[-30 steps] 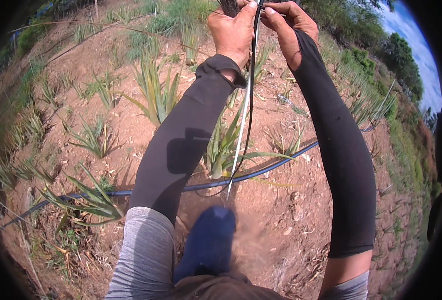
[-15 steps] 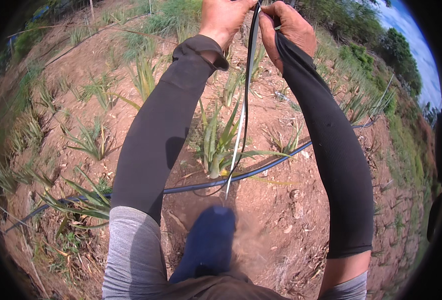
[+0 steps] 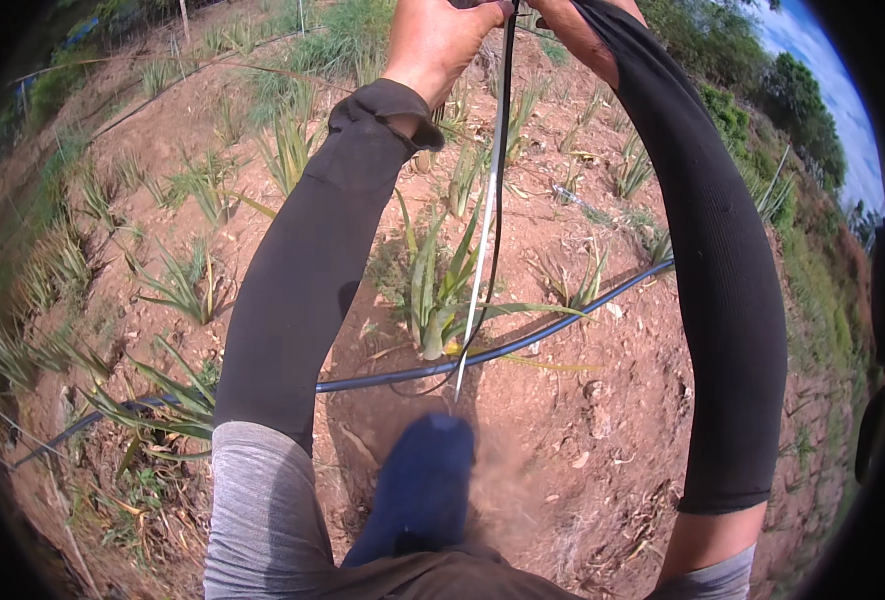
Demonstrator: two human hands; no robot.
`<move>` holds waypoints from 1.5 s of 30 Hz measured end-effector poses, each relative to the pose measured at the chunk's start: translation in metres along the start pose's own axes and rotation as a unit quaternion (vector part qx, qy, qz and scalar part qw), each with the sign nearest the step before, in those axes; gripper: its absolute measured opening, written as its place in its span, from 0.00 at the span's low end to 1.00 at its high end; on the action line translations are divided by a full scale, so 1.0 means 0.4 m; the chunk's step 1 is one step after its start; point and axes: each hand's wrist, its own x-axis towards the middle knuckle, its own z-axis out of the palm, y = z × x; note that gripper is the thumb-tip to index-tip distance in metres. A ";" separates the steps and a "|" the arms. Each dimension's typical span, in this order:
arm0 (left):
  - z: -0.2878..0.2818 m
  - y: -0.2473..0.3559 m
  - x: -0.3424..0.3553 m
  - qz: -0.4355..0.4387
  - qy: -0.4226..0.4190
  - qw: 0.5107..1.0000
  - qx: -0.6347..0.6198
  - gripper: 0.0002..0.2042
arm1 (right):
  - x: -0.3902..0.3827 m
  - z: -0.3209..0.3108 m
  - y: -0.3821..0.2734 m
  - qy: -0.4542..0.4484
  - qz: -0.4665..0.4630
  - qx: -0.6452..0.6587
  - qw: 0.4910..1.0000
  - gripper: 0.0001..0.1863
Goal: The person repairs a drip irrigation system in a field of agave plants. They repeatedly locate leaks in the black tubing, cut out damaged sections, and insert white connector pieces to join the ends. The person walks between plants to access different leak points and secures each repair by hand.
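Observation:
A thin black tube runs beside a narrow, pale, shiny stake, which slants from the ground up to the top edge of the view. At its upper end my left hand is closed, thumb and fingers pinching the tube. My right hand is just right of it, its fingers bent together close to the tube; the picture's edge cuts off their tips, so what they hold is hidden. Below stands a spiky, aloe-like plant, near the foot of the stake. Dark sleeves cover both my forearms.
A thick dark blue-black hose crosses the ground past the stake's lower end. My foot in a blue covering is close to it. More spiky plants grow in rows on reddish soil. Trees rise at the far right.
My right hand has risen and moved partly out past the top edge, its elbow swinging outward to the right. My left hand has shifted slightly left and up.

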 end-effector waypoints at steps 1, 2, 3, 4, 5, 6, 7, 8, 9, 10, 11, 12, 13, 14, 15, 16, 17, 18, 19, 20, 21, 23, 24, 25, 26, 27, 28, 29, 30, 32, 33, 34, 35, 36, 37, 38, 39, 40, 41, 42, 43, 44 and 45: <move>-0.006 -0.004 -0.004 0.007 -0.013 1.000 -0.021 0.17 | 0.008 0.007 -0.035 -0.023 0.004 -0.043 0.999 0.14; -0.013 -0.008 -0.007 0.001 -0.001 1.000 -0.021 0.15 | 0.015 0.023 -0.045 -0.005 -0.035 -0.106 0.994 0.14; 0.004 -0.005 -0.010 0.015 -0.001 0.999 0.039 0.15 | 0.020 0.007 -0.053 -0.026 -0.011 -0.143 0.989 0.13; 0.017 -0.001 -0.013 0.028 -0.001 0.995 0.099 0.14 | 0.029 -0.009 -0.060 -0.048 0.012 -0.179 0.983 0.13; 0.030 0.002 -0.015 0.042 0.000 0.986 0.160 0.13 | 0.036 -0.023 -0.059 -0.070 0.036 -0.214 0.974 0.13; 0.024 -0.009 -0.021 0.051 0.002 0.987 0.152 0.13 | 0.046 -0.008 -0.041 -0.042 0.024 -0.233 0.971 0.10; 0.021 -0.023 -0.030 0.059 0.005 0.988 0.143 0.14 | 0.049 0.000 -0.027 -0.046 0.044 -0.136 0.989 0.09; 0.021 -0.033 -0.035 0.069 0.008 0.989 0.133 0.14 | 0.049 0.003 -0.014 -0.049 0.063 -0.038 0.996 0.08; 0.044 -0.026 -0.042 0.043 0.031 0.980 0.189 0.14 | 0.044 -0.004 0.011 -0.050 0.087 0.052 0.994 0.07; 0.059 -0.002 -0.053 0.019 0.058 0.967 0.249 0.15 | 0.038 0.014 0.040 -0.014 0.115 0.267 0.957 0.04; 0.070 0.013 -0.062 -0.006 0.083 0.949 0.306 0.16 | 0.030 0.013 0.066 0.000 0.112 0.278 0.954 0.04; 0.063 0.014 -0.068 0.040 0.099 0.935 0.338 0.16 | 0.026 0.015 0.072 0.012 0.107 0.294 0.950 0.05; 0.065 0.014 -0.073 0.047 0.121 0.930 0.345 0.16 | 0.026 0.014 0.075 0.024 0.103 0.309 0.945 0.05; 0.073 0.015 -0.077 0.054 0.143 0.924 0.351 0.15 | 0.027 0.012 0.078 0.028 0.113 0.303 0.946 0.05; 0.076 0.011 -0.081 0.060 0.164 0.918 0.356 0.15 | 0.026 0.011 0.076 0.032 0.123 0.297 0.946 0.05; 0.070 -0.001 -0.085 0.077 0.164 0.930 0.319 0.14 | 0.023 0.009 0.073 0.036 0.133 0.291 0.947 0.05; 0.061 -0.008 -0.087 0.064 0.149 0.924 0.346 0.13 | 0.021 0.008 0.069 0.041 0.144 0.285 0.947 0.05; 0.056 -0.012 -0.089 0.050 0.131 0.918 0.372 0.13 | 0.012 0.004 0.062 0.050 0.150 0.287 0.945 0.06; 0.055 -0.015 -0.090 0.036 0.113 0.910 0.396 0.12 | 0.003 0.001 0.049 0.058 0.155 0.288 0.943 0.06; 0.060 -0.019 -0.093 0.087 0.113 0.918 0.370 0.11 | -0.003 -0.003 0.044 0.067 0.161 0.289 0.941 0.06; 0.063 -0.012 -0.094 0.140 0.113 0.922 0.344 0.10 | -0.002 -0.009 0.043 0.066 0.165 0.285 0.942 0.06; 0.077 -0.002 -0.088 0.237 0.129 0.904 0.331 0.09 | -0.001 -0.025 0.042 0.064 0.175 0.273 0.944 0.05; 0.071 -0.005 -0.085 0.281 0.144 0.879 0.356 0.09 | 0.003 -0.010 0.050 0.063 0.169 0.297 0.938 0.06; 0.062 -0.008 -0.084 0.324 0.158 0.852 0.380 0.08 | 0.005 0.008 0.060 0.062 0.164 0.319 0.931 0.06; 0.048 -0.014 -0.088 0.264 0.155 0.877 0.369 0.09 | 0.004 0.027 0.070 0.061 0.159 0.342 0.924 0.07; 0.052 -0.017 -0.093 0.203 0.154 0.904 0.343 0.09 | -0.005 0.026 0.078 0.070 0.152 0.361 0.917 0.07; 0.057 -0.020 -0.096 0.140 0.150 0.926 0.316 0.09 | -0.016 0.027 0.087 0.078 0.146 0.380 0.910 0.08; 0.064 -0.022 -0.093 0.104 0.159 0.940 0.285 0.09 | -0.027 0.030 0.095 0.086 0.139 0.400 0.902 0.09; 0.064 -0.009 -0.087 0.070 0.167 0.949 0.259 0.09 | -0.037 0.040 0.100 0.087 0.143 0.427 0.888 0.09; 0.059 0.000 -0.076 0.071 0.171 0.977 0.103 0.12 | -0.060 0.065 0.108 0.088 0.151 0.482 0.858 0.11; 0.061 0.003 -0.073 0.055 0.165 0.983 0.066 0.12 | -0.072 0.069 0.110 0.089 0.156 0.506 0.844 0.12; 0.060 0.007 -0.071 0.039 0.158 0.986 0.031 0.12 | -0.084 0.072 0.108 0.077 0.161 0.526 0.832 0.14; 0.057 -0.003 -0.069 0.022 0.132 0.991 -0.017 0.12 | -0.087 0.082 0.124 0.066 0.162 0.547 0.818 0.14; 0.058 -0.007 -0.064 0.004 0.107 0.992 -0.067 0.11 | -0.088 0.086 0.148 0.057 0.161 0.566 0.806 0.14; 0.044 -0.042 -0.056 -0.015 0.065 0.990 -0.121 0.11 | -0.085 0.097 0.149 0.044 0.160 0.590 0.790 0.14; 0.027 -0.075 -0.048 -0.035 0.022 0.984 -0.175 0.10 | -0.077 0.103 0.150 0.038 0.178 0.588 0.788 0.13; 0.026 -0.065 -0.050 -0.056 -0.024 0.971 -0.233 0.10 | -0.072 0.096 0.163 0.043 0.205 0.568 0.796 0.12; 0.020 -0.034 -0.059 -0.102 -0.004 0.984 -0.144 0.10 | -0.060 0.086 0.177 0.048 0.231 0.547 0.803 0.11; 0.020 -0.043 -0.058 -0.123 0.004 0.981 -0.151 0.10 | -0.051 0.079 0.189 0.053 0.258 0.526 0.809 0.10; 0.012 -0.050 -0.054 -0.143 0.015 0.978 -0.153 0.10 | -0.037 0.078 0.181 0.054 0.263 0.518 0.812 0.08; 0.005 -0.056 -0.047 -0.163 0.025 0.974 -0.155 0.10 | -0.030 0.081 0.187 0.034 0.258 0.523 0.812 0.07; -0.001 -0.061 -0.039 -0.187 -0.009 0.959 -0.212 0.09 | -0.022 0.083 0.193 0.014 0.254 0.527 0.811 0.07; 0.001 -0.064 -0.033 -0.206 -0.045 0.936 -0.283 0.09 | -0.013 0.076 0.200 -0.003 0.250 0.528 0.812 0.07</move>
